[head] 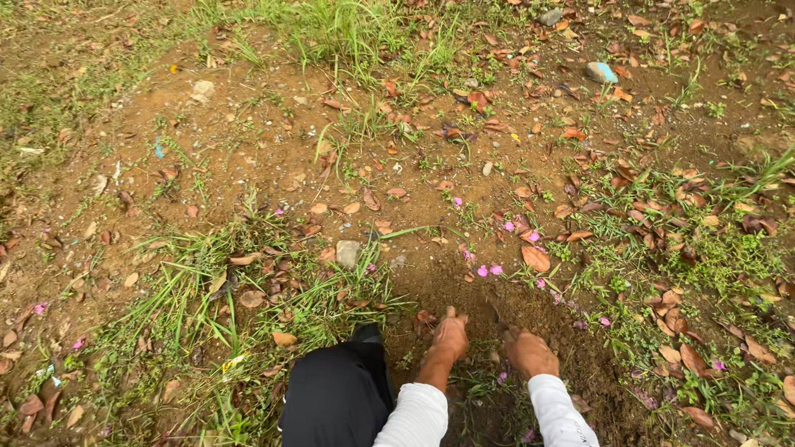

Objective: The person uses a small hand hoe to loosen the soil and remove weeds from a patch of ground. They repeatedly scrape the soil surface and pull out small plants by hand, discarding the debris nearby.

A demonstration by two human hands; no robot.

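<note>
Brown damp soil [464, 285]: a person's left hand [451, 335] and right hand [530, 352] press into it, near the bottom edge.
Fingers curled into dirt, whether gripping anything I cannot tell; the loose stone [348, 252] and grass [207, 290] nearby could scrape knuckles.

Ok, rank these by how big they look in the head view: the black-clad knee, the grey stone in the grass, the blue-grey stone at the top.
1. Black-clad knee, by far the largest; it is also nearest the camera.
2. Grey stone in the grass.
3. Blue-grey stone; it looks about the same as the grey one and lies farther off, so their order is unsure.
</note>
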